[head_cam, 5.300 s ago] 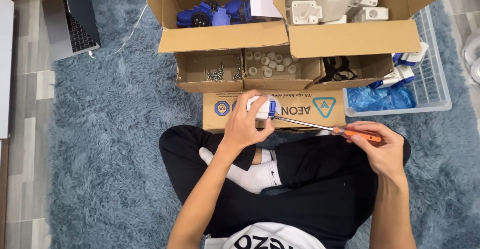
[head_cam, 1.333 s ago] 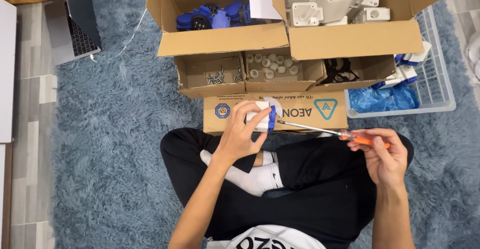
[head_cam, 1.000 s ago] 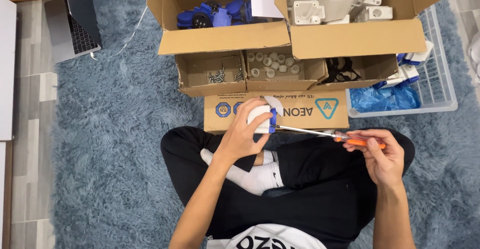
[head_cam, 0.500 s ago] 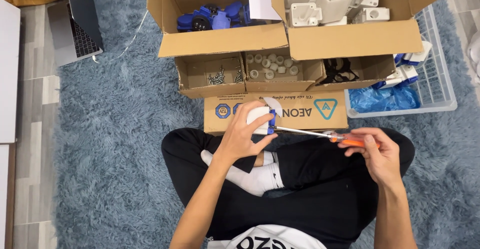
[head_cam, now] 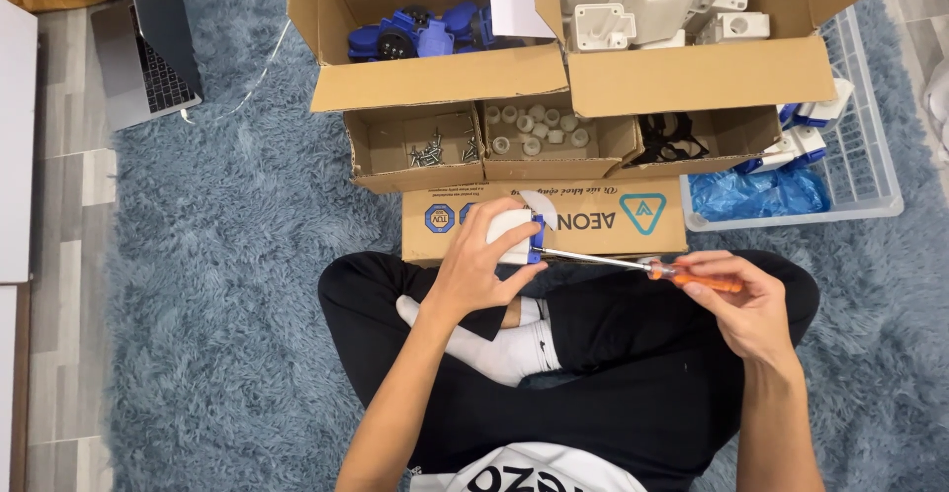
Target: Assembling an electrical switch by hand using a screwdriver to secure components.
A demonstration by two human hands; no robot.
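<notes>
My left hand (head_cam: pixel 474 272) grips a white plastic part with a blue piece (head_cam: pixel 516 232) on its right side, held above my crossed legs. My right hand (head_cam: pixel 746 299) holds an orange-handled screwdriver (head_cam: pixel 692 277) whose long metal shaft runs left, tip at the blue piece. Both hover just in front of a flat cardboard box (head_cam: pixel 603 217) lying on the blue rug.
Beyond lie small open boxes of screws (head_cam: pixel 427 148), white round caps (head_cam: pixel 534 128) and black pieces (head_cam: pixel 672 138). Behind them are big cartons of blue parts (head_cam: pixel 420 35) and white parts (head_cam: pixel 652 2). A clear wire-lined bin (head_cam: pixel 860 146) sits right; a laptop (head_cam: pixel 148 52) far left.
My right hand has shifted slightly on the screwdriver handle, fingers re-gripping as it turns. The left hand and white part stay in nearly the same place.
</notes>
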